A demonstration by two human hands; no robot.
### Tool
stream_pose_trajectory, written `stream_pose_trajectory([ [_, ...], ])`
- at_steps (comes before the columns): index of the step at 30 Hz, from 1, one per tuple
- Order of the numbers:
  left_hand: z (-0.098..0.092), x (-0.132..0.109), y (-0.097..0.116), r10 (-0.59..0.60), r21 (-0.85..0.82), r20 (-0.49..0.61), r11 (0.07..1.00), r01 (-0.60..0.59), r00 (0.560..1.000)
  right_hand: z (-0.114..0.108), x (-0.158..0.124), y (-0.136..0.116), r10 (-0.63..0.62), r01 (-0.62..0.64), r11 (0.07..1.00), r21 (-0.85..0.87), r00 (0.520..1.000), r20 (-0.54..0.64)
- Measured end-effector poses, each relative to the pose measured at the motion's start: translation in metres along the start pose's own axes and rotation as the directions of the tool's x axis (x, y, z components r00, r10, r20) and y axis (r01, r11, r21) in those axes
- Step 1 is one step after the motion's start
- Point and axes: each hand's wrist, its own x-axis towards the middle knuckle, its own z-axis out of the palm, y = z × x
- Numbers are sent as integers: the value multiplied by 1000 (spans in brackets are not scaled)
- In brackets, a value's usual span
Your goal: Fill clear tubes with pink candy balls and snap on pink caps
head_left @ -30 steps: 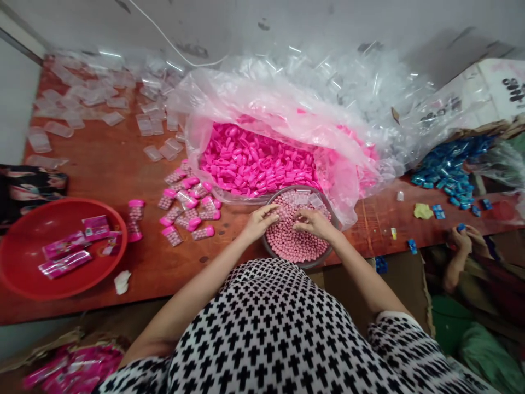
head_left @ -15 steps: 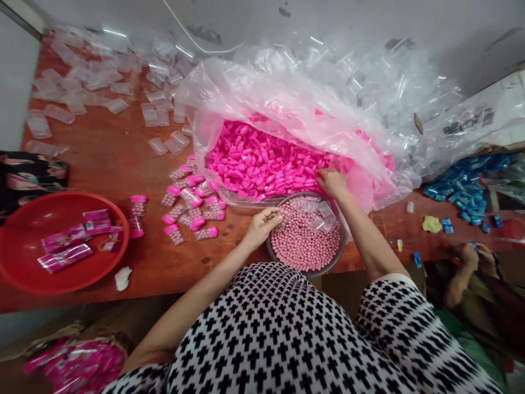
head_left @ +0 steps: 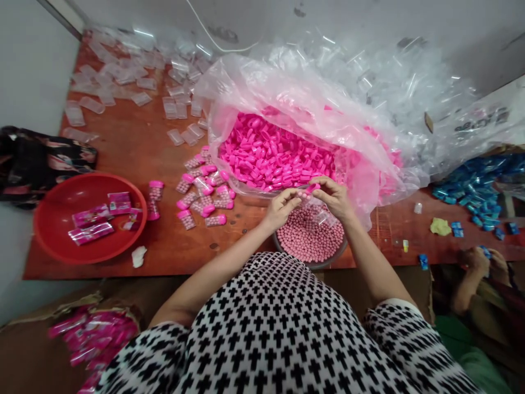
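My left hand (head_left: 281,208) and my right hand (head_left: 334,196) meet above a metal bowl (head_left: 318,265) full of small pink beads. The left fingers pinch a small clear container filled with beads. The right fingers hold a pink cap (head_left: 310,189) against its end. Just behind the hands lies an open plastic bag (head_left: 287,109) heaped with pink caps (head_left: 270,158). A cluster of filled, capped containers (head_left: 203,196) lies on the wooden table to the left of the bowl.
A red bowl (head_left: 53,241) with pink packets sits at the left. Empty clear containers (head_left: 135,87) are scattered at the back left. Clear plastic is piled at the back right, blue pieces (head_left: 476,186) at the right. Another person's hands (head_left: 486,262) work at the lower right.
My right hand reached into the bag of pink caps, then came back with one to meet the left hand over the bowl. The view shifted to the left.
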Motion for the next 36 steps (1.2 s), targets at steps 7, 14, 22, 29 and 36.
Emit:
stream_pose_trajectory([
  [7,-13,-20,11,35,224,-94,974,-13,995,13,-17,-21,-96,94,957,-274,995,6],
  [14,-14,-35,21,167,367,-76,921,-128,983,25,-25,-34,-221,324,791,-519,942,251],
  [22,-20,-48,24,220,440,-1,876,-197,975,31,-46,-37,-210,382,771,-510,908,363],
  [29,-19,-49,24,219,479,42,852,-212,975,28,-44,-37,-212,436,712,-550,881,423],
  [36,-19,-53,29,117,442,44,888,-125,992,28,-45,-38,-195,412,780,-470,875,443],
])
